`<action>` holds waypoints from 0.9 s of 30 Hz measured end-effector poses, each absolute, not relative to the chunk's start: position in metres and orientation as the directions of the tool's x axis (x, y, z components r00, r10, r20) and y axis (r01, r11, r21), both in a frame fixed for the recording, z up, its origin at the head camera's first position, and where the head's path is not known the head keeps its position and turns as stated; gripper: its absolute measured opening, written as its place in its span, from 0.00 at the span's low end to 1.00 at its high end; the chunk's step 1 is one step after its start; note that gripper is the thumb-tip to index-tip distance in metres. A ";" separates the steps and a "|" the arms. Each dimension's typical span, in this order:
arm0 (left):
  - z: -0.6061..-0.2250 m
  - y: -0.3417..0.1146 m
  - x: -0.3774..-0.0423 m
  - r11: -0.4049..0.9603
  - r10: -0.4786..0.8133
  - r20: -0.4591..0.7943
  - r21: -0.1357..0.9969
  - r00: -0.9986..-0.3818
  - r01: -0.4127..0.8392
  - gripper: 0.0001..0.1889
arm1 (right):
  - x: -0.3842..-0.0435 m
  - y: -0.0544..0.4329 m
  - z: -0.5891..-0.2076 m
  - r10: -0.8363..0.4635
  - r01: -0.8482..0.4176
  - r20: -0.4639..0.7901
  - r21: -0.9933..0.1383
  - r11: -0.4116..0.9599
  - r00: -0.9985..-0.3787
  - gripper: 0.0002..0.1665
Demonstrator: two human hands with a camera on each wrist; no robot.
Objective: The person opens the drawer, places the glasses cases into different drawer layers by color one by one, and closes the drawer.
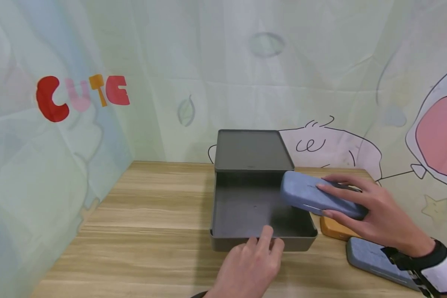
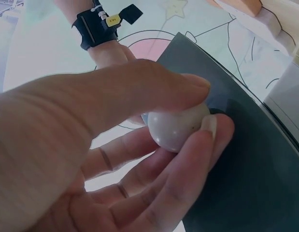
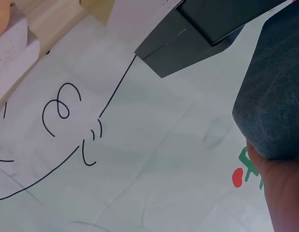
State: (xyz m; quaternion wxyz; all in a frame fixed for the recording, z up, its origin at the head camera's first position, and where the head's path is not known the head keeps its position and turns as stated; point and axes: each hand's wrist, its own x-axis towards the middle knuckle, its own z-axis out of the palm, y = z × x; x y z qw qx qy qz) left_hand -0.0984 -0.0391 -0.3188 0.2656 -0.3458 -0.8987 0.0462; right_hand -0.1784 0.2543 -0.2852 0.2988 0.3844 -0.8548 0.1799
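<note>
A grey drawer (image 1: 246,207) stands pulled out below a flat grey top panel (image 1: 251,149). My left hand (image 1: 251,263) is at the drawer's front wall. In the left wrist view, its thumb and fingers pinch a whitish round knob (image 2: 173,129) against the dark front. Over the drawer's right side, my right hand (image 1: 372,207) grips a blue oblong case (image 1: 311,192) with rounded ends. The case is tilted and its left end hangs over the opening. In the right wrist view the same case (image 3: 275,92) looks dark blue, and most of that hand is out of frame.
On the wooden table (image 1: 152,231), right of the drawer, lie an orange case (image 1: 337,227) and another blue case (image 1: 374,258), both partly covered by my right arm. A printed curtain (image 1: 208,62) hangs behind and at both sides.
</note>
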 end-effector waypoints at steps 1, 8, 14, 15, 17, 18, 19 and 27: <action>-0.319 -0.039 -0.099 0.757 0.646 0.441 -0.266 -0.622 0.597 0.08 | -0.180 0.252 -0.285 -0.554 -0.769 0.648 -0.080 0.634 -0.523 0.42; -0.319 -0.040 -0.098 0.755 0.647 0.464 -0.284 -0.605 0.590 0.07 | -0.187 0.241 -0.281 -0.578 -0.775 0.632 -0.058 0.629 -0.517 0.41; -0.321 -0.040 -0.098 0.760 0.640 0.507 -0.312 -0.577 0.570 0.06 | -0.193 0.230 -0.278 -0.602 -0.772 0.615 -0.017 0.635 -0.509 0.41; -0.321 -0.040 -0.098 0.760 0.641 0.510 -0.316 -0.573 0.568 0.06 | -0.194 0.228 -0.277 -0.608 -0.775 0.611 -0.016 0.632 -0.508 0.40; -0.322 -0.040 -0.098 0.759 0.643 0.509 -0.319 -0.573 0.568 0.06 | -0.197 0.224 -0.276 -0.619 -0.783 0.602 -0.018 0.621 -0.504 0.40; -0.322 -0.040 -0.098 0.759 0.643 0.507 -0.321 -0.574 0.566 0.06 | -0.198 0.221 -0.276 -0.625 -0.790 0.599 -0.020 0.613 -0.500 0.39; -0.322 -0.040 -0.098 0.759 0.643 0.505 -0.321 -0.576 0.566 0.06 | -0.199 0.219 -0.276 -0.631 -0.797 0.596 -0.025 0.603 -0.496 0.39; -0.322 -0.039 -0.098 0.762 0.638 0.524 -0.326 -0.564 0.559 0.07 | -0.209 0.202 -0.272 -0.685 -0.845 0.576 -0.019 0.534 -0.445 0.36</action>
